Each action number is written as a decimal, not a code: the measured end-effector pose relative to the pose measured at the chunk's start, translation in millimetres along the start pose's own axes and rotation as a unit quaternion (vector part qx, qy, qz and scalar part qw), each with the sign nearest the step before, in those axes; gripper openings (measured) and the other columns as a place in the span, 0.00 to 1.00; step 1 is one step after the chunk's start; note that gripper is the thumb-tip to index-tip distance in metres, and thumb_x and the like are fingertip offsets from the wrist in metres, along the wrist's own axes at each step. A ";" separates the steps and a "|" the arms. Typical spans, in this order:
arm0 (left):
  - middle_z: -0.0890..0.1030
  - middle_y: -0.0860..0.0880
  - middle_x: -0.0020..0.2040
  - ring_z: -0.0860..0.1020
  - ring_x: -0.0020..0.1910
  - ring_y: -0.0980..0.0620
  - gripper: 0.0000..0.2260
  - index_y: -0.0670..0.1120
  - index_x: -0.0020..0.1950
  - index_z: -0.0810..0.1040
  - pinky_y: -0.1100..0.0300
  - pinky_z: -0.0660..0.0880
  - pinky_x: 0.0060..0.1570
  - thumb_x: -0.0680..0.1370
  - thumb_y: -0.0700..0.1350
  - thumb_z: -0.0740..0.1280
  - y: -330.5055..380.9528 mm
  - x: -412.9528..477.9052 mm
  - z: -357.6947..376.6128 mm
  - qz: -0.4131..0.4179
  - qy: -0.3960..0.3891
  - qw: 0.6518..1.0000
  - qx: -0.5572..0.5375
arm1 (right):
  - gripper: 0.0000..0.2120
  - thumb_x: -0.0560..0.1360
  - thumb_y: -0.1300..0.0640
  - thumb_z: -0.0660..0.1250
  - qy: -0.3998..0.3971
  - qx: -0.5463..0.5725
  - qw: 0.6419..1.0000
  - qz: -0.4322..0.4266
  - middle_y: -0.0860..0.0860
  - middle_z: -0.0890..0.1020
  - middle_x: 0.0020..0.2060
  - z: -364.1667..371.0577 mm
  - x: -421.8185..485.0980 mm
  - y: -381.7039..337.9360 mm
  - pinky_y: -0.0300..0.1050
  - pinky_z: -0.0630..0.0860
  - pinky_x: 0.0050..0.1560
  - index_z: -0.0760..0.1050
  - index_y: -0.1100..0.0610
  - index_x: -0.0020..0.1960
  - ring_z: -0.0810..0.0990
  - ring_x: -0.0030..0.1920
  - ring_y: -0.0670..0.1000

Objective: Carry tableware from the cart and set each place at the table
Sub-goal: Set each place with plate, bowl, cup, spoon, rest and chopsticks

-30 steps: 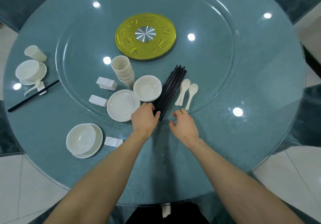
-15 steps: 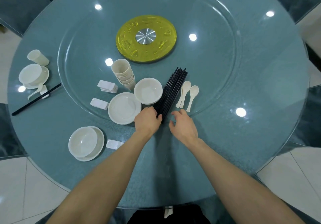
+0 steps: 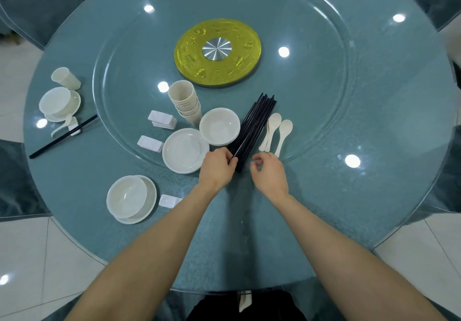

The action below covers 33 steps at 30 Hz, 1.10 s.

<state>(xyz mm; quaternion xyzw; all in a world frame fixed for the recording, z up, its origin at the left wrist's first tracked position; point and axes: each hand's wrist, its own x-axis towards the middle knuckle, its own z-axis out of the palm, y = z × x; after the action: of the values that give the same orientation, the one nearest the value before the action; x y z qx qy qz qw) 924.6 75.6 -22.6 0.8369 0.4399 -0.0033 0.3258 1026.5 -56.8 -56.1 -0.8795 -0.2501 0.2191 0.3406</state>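
Table (image 3: 374,196): one, round. Glass turntable (image 3: 324,84): one. Gold hub disc (image 3: 194,54): one.

Cups: one cup stack (image 3: 185,103) with five or six rims showing, plus one single cup (image 3: 65,78).

Bowls: three. These are the turntable bowl (image 3: 219,126), near bowl (image 3: 126,196) and far-left bowl (image 3: 55,101).

Plates: three. These are the turntable plate (image 3: 185,150), near plate (image 3: 151,196) and far-left plate (image 3: 76,102).

Chopstick rests: one rest stack (image 3: 162,120) of about three. Three singles: turntable rest (image 3: 149,143), near rest (image 3: 169,201), far-left rest (image 3: 74,131).

Spoons: turntable spoons (image 3: 273,121), two bowls plain and possibly a third nested, plus one far-left spoon (image 3: 61,127).

Chopsticks: one bundle of black chopsticks (image 3: 257,123), sticks too packed to count, and one chopstick pair (image 3: 62,137).

Hands: two, left hand (image 3: 217,168) and right hand (image 3: 270,173).
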 end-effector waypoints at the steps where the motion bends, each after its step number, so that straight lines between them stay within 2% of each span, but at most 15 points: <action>1: 0.85 0.51 0.35 0.84 0.34 0.49 0.07 0.47 0.46 0.79 0.50 0.83 0.44 0.81 0.48 0.71 0.1 -1.1 -1.8 -0.008 -0.008 0.999 -0.038 | 0.10 0.81 0.56 0.67 0.015 0.043 0.998 0.031 0.51 0.84 0.52 -0.2 2.0 -2.4 0.49 0.79 0.58 0.83 0.56 0.58 0.81 0.50 0.48; 4: 0.86 0.48 0.36 0.84 0.28 0.53 0.04 0.44 0.49 0.81 0.59 0.82 0.37 0.81 0.44 0.73 1.2 -6.9 -10.0 -0.036 -0.015 0.992 -0.120 | 0.07 0.80 0.55 0.68 0.035 0.146 0.985 0.086 0.50 0.86 0.44 1.4 9.2 -11.1 0.48 0.84 0.47 0.85 0.54 0.52 0.86 0.39 0.49; 6: 0.87 0.47 0.37 0.84 0.28 0.53 0.04 0.42 0.50 0.82 0.65 0.79 0.33 0.81 0.42 0.74 -0.2 -11.6 -15.2 -0.041 -0.008 0.987 -0.158 | 0.06 0.81 0.56 0.68 0.023 0.194 0.974 0.116 0.52 0.87 0.43 2.7 12.5 -17.3 0.41 0.81 0.34 0.83 0.55 0.50 0.83 0.28 0.47; 8: 0.87 0.47 0.37 0.84 0.28 0.54 0.04 0.41 0.50 0.82 0.68 0.77 0.32 0.80 0.41 0.74 -1.8 -16.1 -20.1 -0.039 0.001 0.982 -0.185 | 0.07 0.83 0.57 0.68 0.015 0.225 0.964 0.141 0.55 0.87 0.43 3.1 15.6 -23.3 0.41 0.79 0.32 0.82 0.56 0.48 0.80 0.24 0.47; 10: 0.87 0.46 0.38 0.84 0.27 0.55 0.03 0.41 0.50 0.82 0.70 0.75 0.31 0.80 0.40 0.74 -4.1 -20.5 -24.6 -0.044 0.005 0.974 -0.220 | 0.08 0.84 0.54 0.67 -0.008 0.258 0.953 0.159 0.55 0.88 0.45 4.3 18.0 -29.3 0.49 0.82 0.36 0.81 0.56 0.49 0.82 0.26 0.49; 11: 0.87 0.45 0.38 0.84 0.28 0.55 0.03 0.41 0.50 0.82 0.70 0.74 0.30 0.80 0.40 0.74 -6.8 -23.6 -27.2 -0.048 0.005 0.970 -0.239 | 0.10 0.85 0.53 0.66 -0.025 0.287 0.942 0.170 0.55 0.87 0.47 5.6 17.4 -33.5 0.49 0.80 0.34 0.81 0.58 0.51 0.82 0.27 0.51; 14: 0.88 0.45 0.39 0.85 0.32 0.50 0.05 0.40 0.51 0.82 0.65 0.75 0.33 0.81 0.41 0.75 -15.5 -31.4 -32.2 -0.067 -0.023 0.947 -0.312 | 0.14 0.87 0.52 0.63 -0.053 0.395 0.897 0.194 0.58 0.86 0.50 7.8 12.6 -46.5 0.43 0.73 0.28 0.78 0.64 0.59 0.82 0.29 0.52; 17: 0.88 0.42 0.42 0.84 0.35 0.49 0.08 0.37 0.54 0.82 0.62 0.76 0.35 0.81 0.42 0.75 -29.1 -44.8 -38.7 -0.064 -0.074 0.928 -0.360 | 0.13 0.88 0.53 0.61 -0.052 0.456 0.872 0.173 0.58 0.85 0.47 7.7 2.9 -60.8 0.42 0.72 0.28 0.78 0.62 0.58 0.81 0.30 0.52; 21: 0.88 0.40 0.43 0.85 0.36 0.47 0.10 0.34 0.54 0.82 0.60 0.76 0.34 0.80 0.41 0.76 -46.5 -65.2 -45.4 -0.056 -0.109 0.915 -0.383 | 0.11 0.88 0.57 0.60 -0.030 0.455 0.879 0.138 0.57 0.85 0.44 10.7 -14.6 -73.0 0.39 0.71 0.27 0.80 0.59 0.56 0.77 0.27 0.49; 26: 0.88 0.39 0.45 0.85 0.35 0.46 0.13 0.33 0.57 0.82 0.61 0.76 0.31 0.79 0.42 0.77 -68.9 -90.4 -53.5 -0.066 -0.124 0.900 -0.413 | 0.12 0.87 0.59 0.59 -0.019 0.453 0.881 0.134 0.55 0.86 0.43 22.3 -43.3 -81.4 0.39 0.70 0.27 0.81 0.61 0.59 0.76 0.26 0.49; 29: 0.88 0.40 0.46 0.86 0.36 0.45 0.14 0.33 0.58 0.81 0.60 0.76 0.32 0.79 0.42 0.77 -80.8 -107.7 -59.1 -0.071 -0.130 0.894 -0.422 | 0.10 0.86 0.60 0.61 -0.017 0.458 0.879 0.130 0.54 0.85 0.40 31.3 -58.7 -85.2 0.41 0.69 0.26 0.80 0.62 0.57 0.77 0.26 0.50; 31: 0.88 0.39 0.46 0.86 0.37 0.45 0.15 0.33 0.58 0.81 0.60 0.76 0.31 0.78 0.41 0.78 -89.2 -120.0 -62.5 -0.072 -0.128 0.895 -0.421 | 0.07 0.85 0.59 0.65 -0.027 0.445 0.887 0.121 0.57 0.85 0.41 40.0 -68.4 -87.9 0.41 0.70 0.26 0.80 0.60 0.55 0.78 0.27 0.51; 33: 0.88 0.39 0.45 0.86 0.35 0.46 0.15 0.32 0.58 0.80 0.61 0.76 0.30 0.78 0.40 0.78 -99.5 -130.5 -65.4 -0.077 -0.118 0.896 -0.421 | 0.07 0.84 0.59 0.68 -0.042 0.433 0.893 0.112 0.63 0.86 0.47 51.2 -77.2 -90.4 0.41 0.71 0.27 0.81 0.62 0.56 0.78 0.28 0.52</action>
<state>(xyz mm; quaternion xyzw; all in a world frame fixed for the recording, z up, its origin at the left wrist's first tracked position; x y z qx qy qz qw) 752.7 55.5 13.1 0.5785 0.4218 0.0583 0.6957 911.6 -19.1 -9.9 -0.6571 -0.0445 0.3791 0.6500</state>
